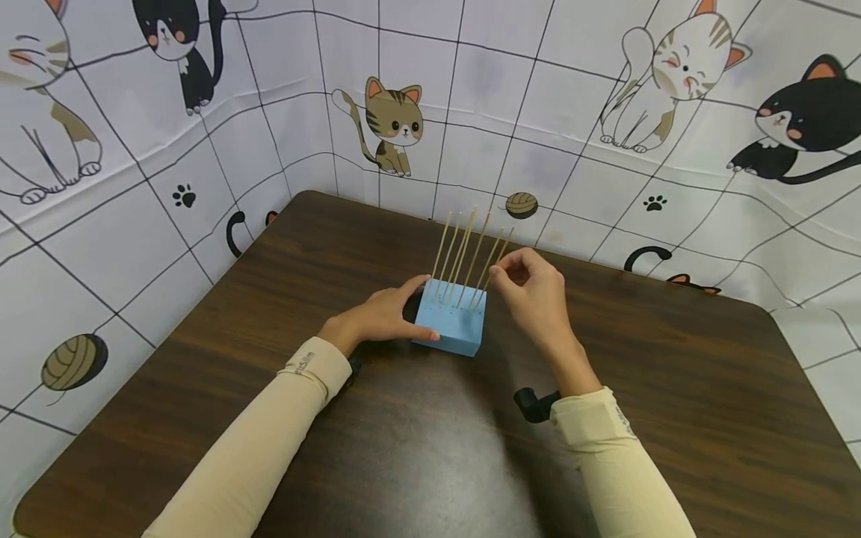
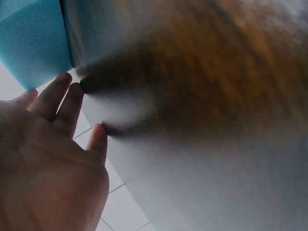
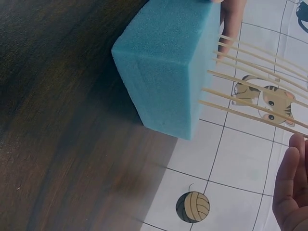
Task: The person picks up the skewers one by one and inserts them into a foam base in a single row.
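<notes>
A light blue foam block (image 1: 452, 321) sits on the table with several thin wooden skewers (image 1: 464, 250) standing upright in its top, toward the far side. My left hand (image 1: 377, 314) steadies the block from its left, thumb at the near edge and the other fingers round the far side. In the left wrist view, the fingers of the left hand (image 2: 53, 139) reach the block's edge (image 2: 38, 48). My right hand (image 1: 534, 299) pinches the rightmost skewer partway up. In the right wrist view, fingertips of the right hand (image 3: 293, 178) meet that skewer at the frame's edge.
The dark brown wooden table (image 1: 417, 463) has rounded corners. Behind and beside it hangs a white sheet (image 1: 484, 97) printed with cats, yarn balls and grid lines. A black camera mount (image 1: 534, 403) juts from the right wrist.
</notes>
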Motion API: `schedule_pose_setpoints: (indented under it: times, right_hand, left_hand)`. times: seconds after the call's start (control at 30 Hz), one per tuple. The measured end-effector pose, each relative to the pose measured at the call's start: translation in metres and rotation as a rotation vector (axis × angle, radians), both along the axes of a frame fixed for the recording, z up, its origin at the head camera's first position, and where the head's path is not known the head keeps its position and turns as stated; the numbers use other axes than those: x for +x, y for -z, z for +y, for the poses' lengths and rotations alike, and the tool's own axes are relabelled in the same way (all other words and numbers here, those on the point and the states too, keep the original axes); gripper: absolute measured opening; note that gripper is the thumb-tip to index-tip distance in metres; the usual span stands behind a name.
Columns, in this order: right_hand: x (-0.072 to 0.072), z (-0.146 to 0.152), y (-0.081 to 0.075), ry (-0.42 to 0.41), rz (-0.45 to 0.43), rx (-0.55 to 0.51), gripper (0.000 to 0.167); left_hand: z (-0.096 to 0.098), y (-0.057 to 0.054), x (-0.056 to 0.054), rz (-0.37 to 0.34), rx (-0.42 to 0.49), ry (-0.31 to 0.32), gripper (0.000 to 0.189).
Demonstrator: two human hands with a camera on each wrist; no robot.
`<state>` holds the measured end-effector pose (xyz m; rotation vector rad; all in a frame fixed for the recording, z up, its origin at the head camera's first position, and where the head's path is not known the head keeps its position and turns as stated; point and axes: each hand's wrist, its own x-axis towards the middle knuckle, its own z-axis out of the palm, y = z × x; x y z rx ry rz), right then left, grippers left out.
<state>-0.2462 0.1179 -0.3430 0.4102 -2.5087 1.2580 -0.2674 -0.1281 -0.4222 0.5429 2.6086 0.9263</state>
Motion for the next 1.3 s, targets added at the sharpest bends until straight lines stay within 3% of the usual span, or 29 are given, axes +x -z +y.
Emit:
schedule_pose_setpoints:
  times: [0.3,0.53,0.67,0.93,1.13,1.3]
  right_hand:
    - [0.003,0.008,0.005,0.048,-0.076,-0.060,0.016]
    - [0.004,0.014,0.009,0.075,-0.151,-0.010,0.027]
    - [0.005,0.023,0.014,0.089,-0.238,0.020,0.035]
    - [0.005,0.046,0.024,0.088,-0.351,0.136,0.054]
    - [0.003,0.061,0.029,0.113,-0.344,0.207,0.058]
    - [0.000,0.072,0.037,0.153,-0.292,0.317,0.055]
  left_hand:
    - [0.002,-0.001,-0.002,-0.007,0.009,0.000,0.109]
    - [0.002,0.000,-0.002,-0.015,0.012,0.001,0.109]
    - [0.004,0.000,-0.002,-0.028,0.020,0.008,0.110]
    - [0.004,0.000,-0.005,-0.050,0.010,0.033,0.111]
    - [-0.007,0.000,-0.009,-0.051,0.026,0.037,0.114]
    - [-0.021,0.000,-0.009,0.063,-0.033,0.022,0.094]
